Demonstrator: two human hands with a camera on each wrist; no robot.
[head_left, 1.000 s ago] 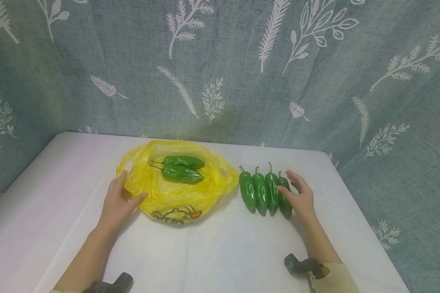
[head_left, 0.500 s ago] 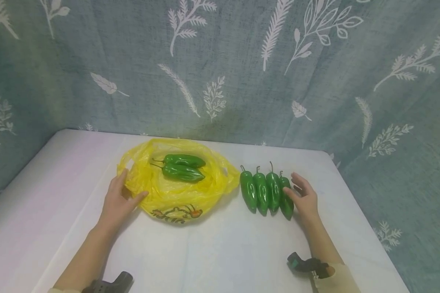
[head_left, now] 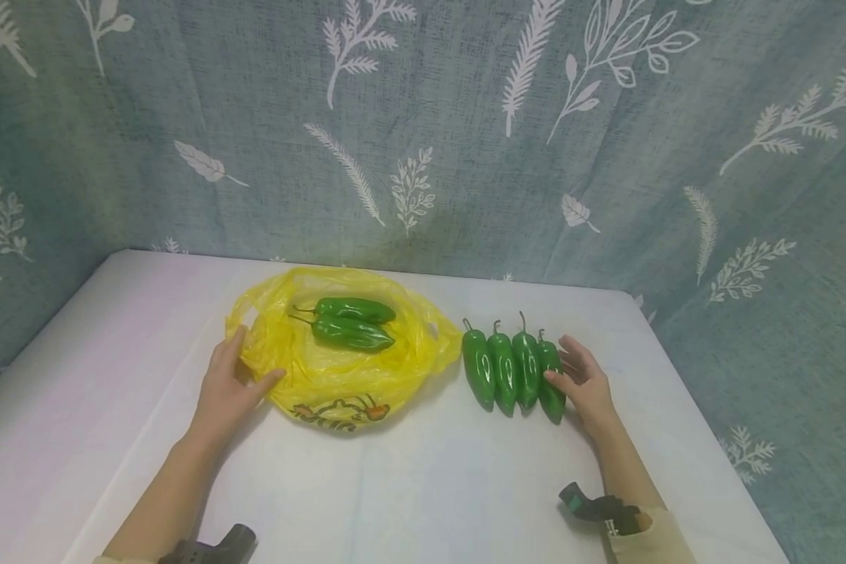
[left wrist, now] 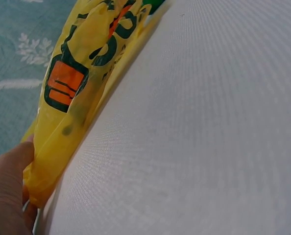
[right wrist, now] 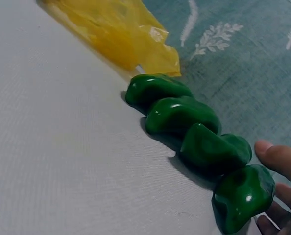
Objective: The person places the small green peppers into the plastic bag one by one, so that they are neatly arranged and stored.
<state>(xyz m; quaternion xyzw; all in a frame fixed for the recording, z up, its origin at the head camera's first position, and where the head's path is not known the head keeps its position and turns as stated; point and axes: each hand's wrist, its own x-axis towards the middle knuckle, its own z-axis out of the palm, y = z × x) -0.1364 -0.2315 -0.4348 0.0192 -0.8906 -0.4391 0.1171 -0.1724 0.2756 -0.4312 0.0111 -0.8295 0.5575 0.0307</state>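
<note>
Two green peppers (head_left: 352, 332) lie side by side on a crumpled yellow plastic bag (head_left: 324, 395). At the bag's left edge, my left hand (head_left: 227, 384) touches the plastic with thumb and fingers spread wide apart. Right of the bag, several glossy green peppers (head_left: 502, 368) form a close row, stems pointing away from me. My right hand (head_left: 588, 388) is beside the outermost pepper (right wrist: 246, 198), its thumb reaching over it in the head view. In the right wrist view, that thumb stands off the pepper, while the other fingers are close to its outer side.
The peppers and bag lie on a white-covered table (head_left: 423, 486). A grey-green curtain (head_left: 465, 180) with white leaf prints hangs behind and along the sides. A dark wrist device (head_left: 595, 507) sits on the right forearm, and a similar one (head_left: 215, 544) on the left.
My right hand has shifted slightly to the right and its fingers have drawn nearer the outermost pepper's side. The left hand keeps its place, and the bag and peppers look the same.
</note>
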